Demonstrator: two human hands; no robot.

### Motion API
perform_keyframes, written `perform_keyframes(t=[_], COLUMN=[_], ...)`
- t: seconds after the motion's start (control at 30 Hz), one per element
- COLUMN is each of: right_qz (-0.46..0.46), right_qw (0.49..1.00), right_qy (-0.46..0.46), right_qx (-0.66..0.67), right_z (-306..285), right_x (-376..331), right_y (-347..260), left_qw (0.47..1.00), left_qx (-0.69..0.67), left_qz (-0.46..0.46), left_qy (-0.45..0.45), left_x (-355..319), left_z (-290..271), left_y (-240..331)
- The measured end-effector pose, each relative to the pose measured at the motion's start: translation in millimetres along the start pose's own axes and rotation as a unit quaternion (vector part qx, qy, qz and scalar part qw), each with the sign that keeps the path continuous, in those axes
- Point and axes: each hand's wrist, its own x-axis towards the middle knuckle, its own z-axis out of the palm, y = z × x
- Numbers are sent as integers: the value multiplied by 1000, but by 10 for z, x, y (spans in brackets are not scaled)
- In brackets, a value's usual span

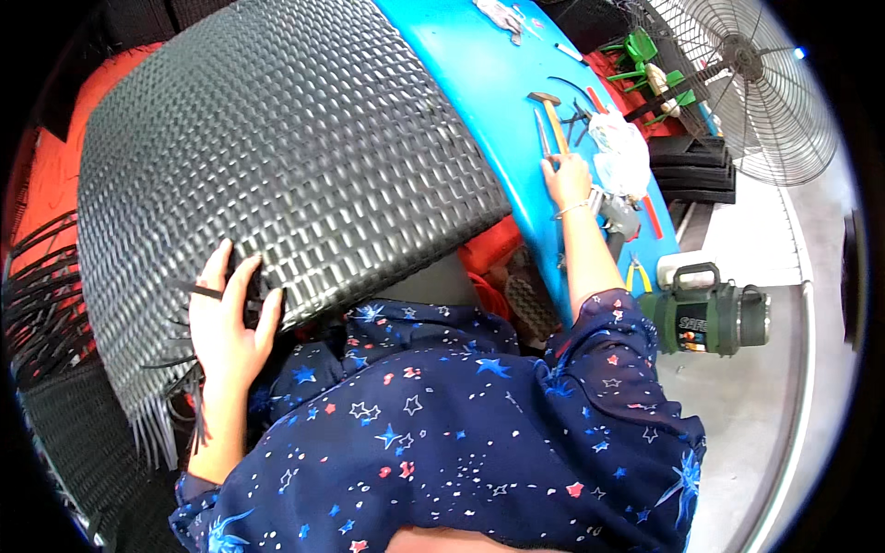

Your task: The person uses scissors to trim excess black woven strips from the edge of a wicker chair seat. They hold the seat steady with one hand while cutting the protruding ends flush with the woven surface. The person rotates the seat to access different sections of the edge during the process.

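Note:
A large black woven panel point(304, 166) slopes across the left and middle, loose strips hanging from its near left corner. My left hand point(228, 327) lies on the panel's near edge, fingers spread, with a short black strip point(205, 292) across them. On the blue tabletop point(452, 55), my right hand point(569, 184) has its fingers curled at the lower ends of a wooden-handled hammer point(556, 124) and a slim pointed tool point(542, 129). Which of the two it grips, I cannot tell. A clear plastic bag point(619, 157) lies just right of that hand.
Yellow-handled pliers point(638, 275) lie at the table's near right edge. Beyond that edge are a green jug point(705, 318) and a large wire fan point(756, 74). More black strips point(46, 295) hang at the far left. A grey knob-like tool point(620, 219) sits by my right wrist.

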Motion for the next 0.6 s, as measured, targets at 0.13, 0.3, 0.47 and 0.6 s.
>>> perform_keyframes(t=[0.13, 0.3, 0.47, 0.6], right_qz=[-2, -39, 141, 71], right_qw=[994, 993, 874, 808], right_qy=[-101, -94, -116, -245], right_qx=[29, -55, 451, 531], right_z=[265, 387, -260, -1396], right_x=[316, 279, -43, -780], right_y=[-51, 454, -128, -1106], left_qw=[999, 999, 1000, 999], left_qx=[37, 23, 19, -11], left_qz=[-10, 24, 7, 2], left_qy=[23, 34, 18, 44], left_x=[-221, -187, -222, -261], left_z=[-34, 173, 136, 176], left_y=[-83, -273, -230, -246])
